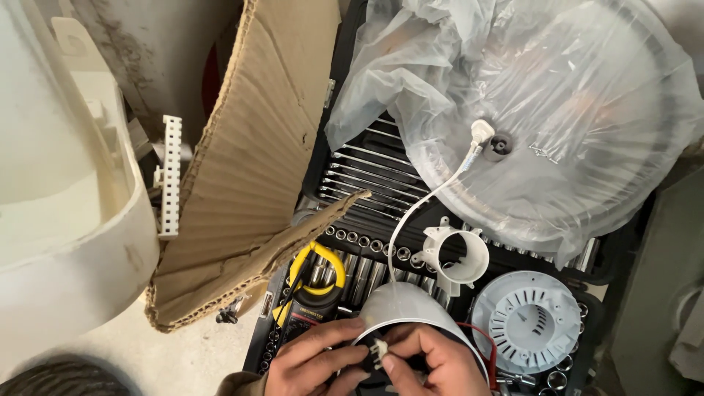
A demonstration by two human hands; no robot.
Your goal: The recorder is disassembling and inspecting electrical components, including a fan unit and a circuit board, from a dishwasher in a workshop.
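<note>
Far left: large off-white curved plastic housing (pixel 66 220), set aside well clear of the work

Just right of it: white perforated strip (pixel 170 176), upright, wedged between housing and cardboard

Left of centre: torn corrugated cardboard sheet (pixel 249 161), leaning over the left edge of the open black socket and wrench case (pixel 367 176) (probably pushed aside to free the tool tray); one ragged flap reaching over the wrench row

Near, under the flap: yellow clamp meter (pixel 312 290), lying on the sockets within easy reach of the hands

Near centre, bottom edge: left hand (pixel 315 359), fingers curled around the near rim of a white domed housing (pixel 411 312), steadying it against the case

Between both thumbs: small white connector (pixel 380 350), pinched at the housing's mouth, held close and central for fine finger work

Just right: right hand (pixel 433 363), thumb and forefinger closed on the same connector; red wire (pixel 490 348) looping out beside it

Centre: thin white cable (pixel 425 202), running from the domed housing up to a white plug (pixel 480 132) resting on the plastic wrap

Centre right: white ring-shaped bracket (pixel 458 258), loose on the sockets

Near right: white round vented grille (pixel 534 319), laid flat on the case

Far right: large round disc in clear plastic bag (pixel 557 125), covering the far half of the case (wrap left on, likely against dust)
</note>
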